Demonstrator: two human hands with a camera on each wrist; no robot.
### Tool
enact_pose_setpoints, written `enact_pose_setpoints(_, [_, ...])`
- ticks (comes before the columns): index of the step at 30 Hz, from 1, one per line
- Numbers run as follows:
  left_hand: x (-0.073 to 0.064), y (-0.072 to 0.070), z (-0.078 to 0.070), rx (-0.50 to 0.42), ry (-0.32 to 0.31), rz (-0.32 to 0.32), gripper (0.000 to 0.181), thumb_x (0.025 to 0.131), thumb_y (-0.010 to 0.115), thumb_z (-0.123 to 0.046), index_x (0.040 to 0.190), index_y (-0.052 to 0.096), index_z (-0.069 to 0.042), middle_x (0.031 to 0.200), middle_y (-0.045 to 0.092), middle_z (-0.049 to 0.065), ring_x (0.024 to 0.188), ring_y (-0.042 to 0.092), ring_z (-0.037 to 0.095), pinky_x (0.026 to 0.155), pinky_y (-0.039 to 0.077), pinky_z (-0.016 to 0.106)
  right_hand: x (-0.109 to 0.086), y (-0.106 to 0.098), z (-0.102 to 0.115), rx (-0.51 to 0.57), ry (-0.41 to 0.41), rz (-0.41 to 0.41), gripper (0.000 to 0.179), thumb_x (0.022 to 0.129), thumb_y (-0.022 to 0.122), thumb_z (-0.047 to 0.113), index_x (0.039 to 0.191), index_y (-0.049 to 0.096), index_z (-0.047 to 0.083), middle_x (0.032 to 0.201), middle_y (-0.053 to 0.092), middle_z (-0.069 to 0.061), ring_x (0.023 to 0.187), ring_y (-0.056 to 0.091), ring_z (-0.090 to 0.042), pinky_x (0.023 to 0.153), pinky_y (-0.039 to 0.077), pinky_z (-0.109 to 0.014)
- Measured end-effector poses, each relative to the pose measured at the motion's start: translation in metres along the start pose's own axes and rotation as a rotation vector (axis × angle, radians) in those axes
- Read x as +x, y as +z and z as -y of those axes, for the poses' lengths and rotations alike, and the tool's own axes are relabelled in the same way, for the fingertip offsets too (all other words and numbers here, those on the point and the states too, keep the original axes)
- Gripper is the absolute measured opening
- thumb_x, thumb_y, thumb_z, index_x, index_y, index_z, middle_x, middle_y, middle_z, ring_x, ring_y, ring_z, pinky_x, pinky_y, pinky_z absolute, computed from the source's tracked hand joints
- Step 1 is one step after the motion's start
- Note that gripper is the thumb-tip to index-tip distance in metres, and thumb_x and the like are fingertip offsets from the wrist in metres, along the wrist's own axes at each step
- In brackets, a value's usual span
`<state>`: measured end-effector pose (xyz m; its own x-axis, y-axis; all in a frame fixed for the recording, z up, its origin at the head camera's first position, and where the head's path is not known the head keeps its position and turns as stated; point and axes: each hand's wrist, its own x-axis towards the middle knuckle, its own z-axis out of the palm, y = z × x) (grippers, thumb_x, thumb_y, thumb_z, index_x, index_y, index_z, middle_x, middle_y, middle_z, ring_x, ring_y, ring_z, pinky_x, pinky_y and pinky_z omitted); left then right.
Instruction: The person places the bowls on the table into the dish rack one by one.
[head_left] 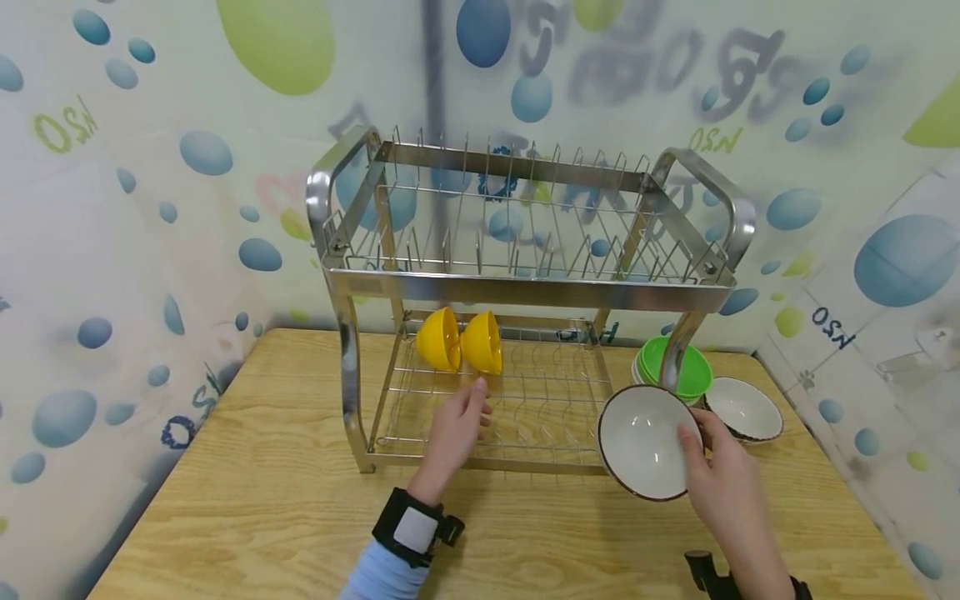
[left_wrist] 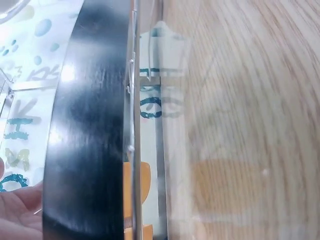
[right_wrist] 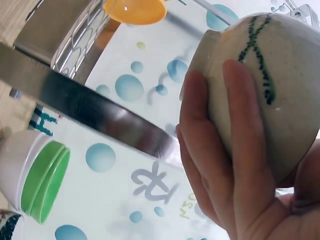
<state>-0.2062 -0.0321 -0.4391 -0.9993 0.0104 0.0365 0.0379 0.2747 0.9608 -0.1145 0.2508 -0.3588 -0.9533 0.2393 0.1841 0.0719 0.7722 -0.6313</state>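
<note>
My right hand [head_left: 723,475] grips a white bowl [head_left: 647,446] with a dark rim, thumb on the inside and fingers behind it. In the right wrist view the bowl's outside [right_wrist: 292,65] shows a dark green dotted pattern under my fingers. The bowl is tilted with its inside toward me, in front of the rack's right end. My left hand [head_left: 456,425] reaches over the lower shelf's front edge and holds nothing. Just behind it, two yellow bowls [head_left: 438,340] stand on their sides in the lower shelf [head_left: 547,392] of the metal dish rack [head_left: 525,292].
Right of the rack stand stacked green bowls [head_left: 686,371] with white ones beneath, and another white bowl [head_left: 744,408] with a dark rim. The rack's upper shelf [head_left: 517,225] has upright wire dividers. Rack posts rise from the wooden table [head_left: 247,467]; patterned wall coverings surround it.
</note>
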Motion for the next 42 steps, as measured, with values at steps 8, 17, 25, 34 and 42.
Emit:
enact_pose_setpoints(8, [0.000, 0.003, -0.001, -0.070, -0.032, 0.044, 0.075, 0.095, 0.030, -0.063, 0.115, 0.062, 0.001, 0.097, 0.066, 0.018, 0.083, 0.066, 0.031, 0.065, 0.056, 0.040, 0.002, 0.018, 0.008, 0.017, -0.069, 0.028, 0.032, 0.100, 0.045, 0.012, 0.127, 0.049, -0.004, 0.115, 0.060, -0.033, 0.104, 0.060, -0.044, 0.078, 0.051, -0.053])
enact_pose_setpoints(17, [0.000, 0.005, -0.004, -0.100, -0.034, 0.070, 0.078, 0.094, 0.028, -0.065, 0.116, 0.062, 0.001, 0.096, 0.067, 0.017, 0.079, 0.066, 0.027, 0.067, 0.057, 0.042, 0.008, 0.041, 0.016, 0.030, -0.073, 0.123, 0.032, 0.100, 0.045, 0.012, 0.126, 0.048, -0.005, 0.116, 0.060, -0.031, 0.101, 0.062, -0.038, 0.076, 0.052, -0.048])
enact_pose_setpoints(25, [-0.002, 0.009, -0.009, -0.087, -0.049, 0.111, 0.078, 0.094, 0.028, -0.066, 0.118, 0.061, 0.000, 0.098, 0.067, 0.016, 0.080, 0.066, 0.024, 0.066, 0.057, 0.038, 0.012, 0.063, 0.022, 0.053, -0.096, 0.158, 0.033, 0.100, 0.044, 0.012, 0.128, 0.048, -0.005, 0.119, 0.060, -0.029, 0.105, 0.062, -0.039, 0.080, 0.053, -0.048])
enact_pose_setpoints(34, [-0.002, 0.010, -0.011, -0.123, -0.067, 0.173, 0.079, 0.092, 0.028, -0.068, 0.120, 0.060, -0.001, 0.100, 0.066, 0.018, 0.080, 0.065, 0.025, 0.065, 0.057, 0.037, 0.013, 0.082, 0.034, 0.092, -0.123, 0.190, 0.030, 0.099, 0.046, 0.010, 0.126, 0.050, -0.003, 0.118, 0.061, -0.027, 0.106, 0.062, -0.036, 0.076, 0.055, -0.044])
enact_pose_setpoints(42, [-0.003, 0.003, -0.016, -0.124, -0.072, 0.254, 0.078, 0.093, 0.026, -0.067, 0.122, 0.059, -0.003, 0.099, 0.062, 0.017, 0.080, 0.059, 0.022, 0.065, 0.056, 0.038, 0.013, 0.095, 0.043, 0.099, -0.157, 0.181, 0.030, 0.098, 0.049, 0.010, 0.125, 0.053, -0.002, 0.117, 0.062, -0.026, 0.104, 0.063, -0.037, 0.075, 0.056, -0.044])
